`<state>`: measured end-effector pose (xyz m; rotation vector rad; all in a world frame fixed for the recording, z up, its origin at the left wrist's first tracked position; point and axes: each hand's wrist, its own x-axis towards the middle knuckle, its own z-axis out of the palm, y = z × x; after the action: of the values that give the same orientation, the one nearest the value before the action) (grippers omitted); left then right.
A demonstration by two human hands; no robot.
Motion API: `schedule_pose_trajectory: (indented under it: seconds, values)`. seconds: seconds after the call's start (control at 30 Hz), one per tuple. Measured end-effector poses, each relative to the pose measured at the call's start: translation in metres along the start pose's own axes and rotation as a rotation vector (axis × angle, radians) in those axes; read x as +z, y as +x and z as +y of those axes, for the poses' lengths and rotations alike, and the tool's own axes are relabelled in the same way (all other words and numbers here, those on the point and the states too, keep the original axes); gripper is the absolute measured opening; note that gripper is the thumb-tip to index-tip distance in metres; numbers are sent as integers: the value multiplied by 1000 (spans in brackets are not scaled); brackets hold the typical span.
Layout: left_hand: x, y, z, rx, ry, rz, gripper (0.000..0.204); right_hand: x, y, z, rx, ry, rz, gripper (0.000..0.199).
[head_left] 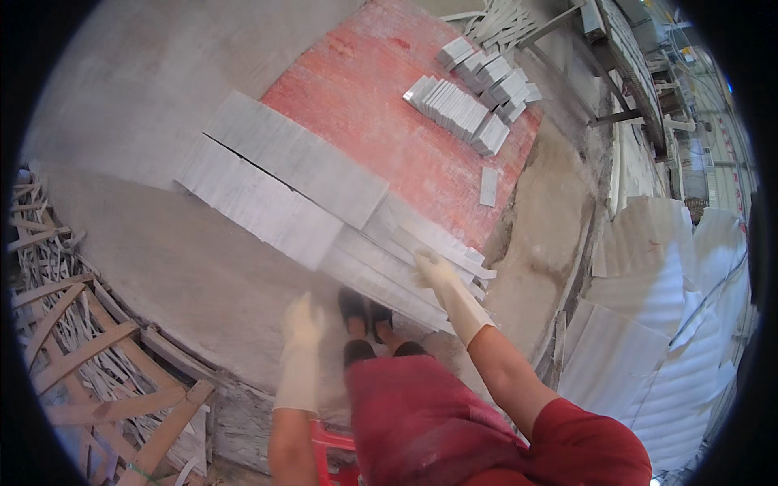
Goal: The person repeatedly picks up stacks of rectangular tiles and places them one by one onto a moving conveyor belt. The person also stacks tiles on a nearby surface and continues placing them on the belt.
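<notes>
Both my hands wear pale gloves. My left hand (302,320) hangs over the floor near my shoes, smeared by motion, so its fingers cannot be made out. My right hand (433,269) reaches over the near right part of a layer of grey-white stone strips (385,271), fingers apart. Just beyond its fingertips lies a narrow, skewed stone strip (454,256); whether they touch it is unclear. To the left, two long rows of stone slabs (296,158) lie side by side with a dark gap between them. The layer partly covers a red board (365,89).
Stacks of small stone tiles (458,109) stand on the board's far right, near a single loose tile (488,187). Wooden frames with scrap strips (105,356) are at left. White foam sheets (632,316) lie at right. A red stool (332,441) is beside me.
</notes>
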<state>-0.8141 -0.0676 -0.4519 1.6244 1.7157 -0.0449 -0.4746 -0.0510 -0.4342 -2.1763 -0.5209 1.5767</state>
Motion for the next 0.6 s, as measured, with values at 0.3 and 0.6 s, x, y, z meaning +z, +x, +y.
schedule_pose_trajectory:
  seconds: [0.3,0.6]
  values:
    - [18,128,22,183,394,266,90,54,157,18,-66,-42,282,65]
    - [51,146,7,143,502,294,103,93,191,15,-62,150,559,61]
